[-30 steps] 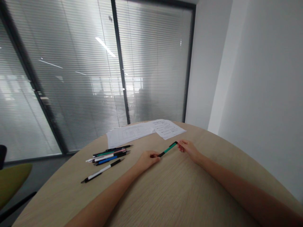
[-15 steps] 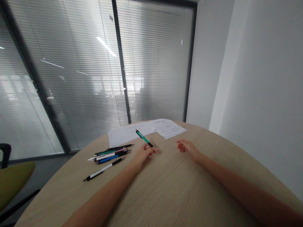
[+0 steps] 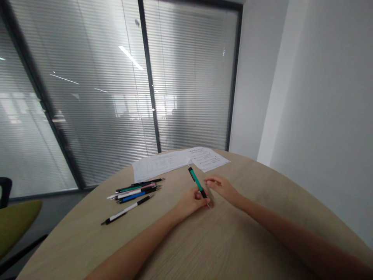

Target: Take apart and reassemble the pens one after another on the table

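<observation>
Landmark: pile (image 3: 131,193) of pens, lying on the table (image 3: 233,241); black, green, white and blue (image 3: 134,197) barrels visible in it, overlapping. Green pen (image 3: 196,179) is to the right of the pile, held in the left hand (image 3: 189,202); fingers closed round its black grip, pen tilted, clicker end up and away from the wearer, tip low near the tabletop; contact of tip with table cannot be told. Right hand (image 3: 225,188) is farther right of the pile, just beyond the green pen; fingers loosely bent, narrow gap to the thumb. White pen (image 3: 124,212) lies on the near side of the pile, apart from it; printed sheets (image 3: 159,165) lie beyond the pile; chair (image 3: 20,219) well to its left.
</observation>
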### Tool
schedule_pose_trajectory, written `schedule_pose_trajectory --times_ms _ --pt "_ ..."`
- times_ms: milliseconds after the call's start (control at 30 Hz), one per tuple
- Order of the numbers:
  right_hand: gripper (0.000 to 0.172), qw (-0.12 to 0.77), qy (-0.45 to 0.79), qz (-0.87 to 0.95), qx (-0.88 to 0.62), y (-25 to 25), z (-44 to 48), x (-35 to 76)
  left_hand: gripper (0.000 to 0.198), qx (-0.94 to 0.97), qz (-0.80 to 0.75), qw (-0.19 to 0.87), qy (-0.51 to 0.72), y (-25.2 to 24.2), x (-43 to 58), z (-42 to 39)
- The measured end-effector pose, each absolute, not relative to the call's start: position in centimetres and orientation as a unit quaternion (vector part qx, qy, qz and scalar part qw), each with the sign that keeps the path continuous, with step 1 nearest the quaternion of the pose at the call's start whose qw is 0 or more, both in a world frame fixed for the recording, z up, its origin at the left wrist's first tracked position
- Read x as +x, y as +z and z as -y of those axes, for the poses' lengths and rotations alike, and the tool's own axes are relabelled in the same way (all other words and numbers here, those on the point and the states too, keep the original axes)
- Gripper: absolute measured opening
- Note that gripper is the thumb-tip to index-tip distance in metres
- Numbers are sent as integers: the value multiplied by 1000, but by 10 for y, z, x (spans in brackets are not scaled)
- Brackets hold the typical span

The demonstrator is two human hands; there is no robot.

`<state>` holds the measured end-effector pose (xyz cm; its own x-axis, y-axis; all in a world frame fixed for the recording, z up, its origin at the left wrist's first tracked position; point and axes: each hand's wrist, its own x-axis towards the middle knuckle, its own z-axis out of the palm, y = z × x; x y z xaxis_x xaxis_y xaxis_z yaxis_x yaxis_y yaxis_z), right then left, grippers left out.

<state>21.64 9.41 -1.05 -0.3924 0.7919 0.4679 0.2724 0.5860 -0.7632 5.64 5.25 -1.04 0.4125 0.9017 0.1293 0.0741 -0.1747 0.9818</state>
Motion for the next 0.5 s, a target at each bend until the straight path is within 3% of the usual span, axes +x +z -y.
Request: schedule_pose_trajectory --times_ms 267,500 --pt "20 437 377 740 -344 0 -74 200 29 624 -300 582 426 -8 81 -36" --pt "14 458 288 793 -279 6 -70 200 53 447 -284 715 456 11 76 -37"
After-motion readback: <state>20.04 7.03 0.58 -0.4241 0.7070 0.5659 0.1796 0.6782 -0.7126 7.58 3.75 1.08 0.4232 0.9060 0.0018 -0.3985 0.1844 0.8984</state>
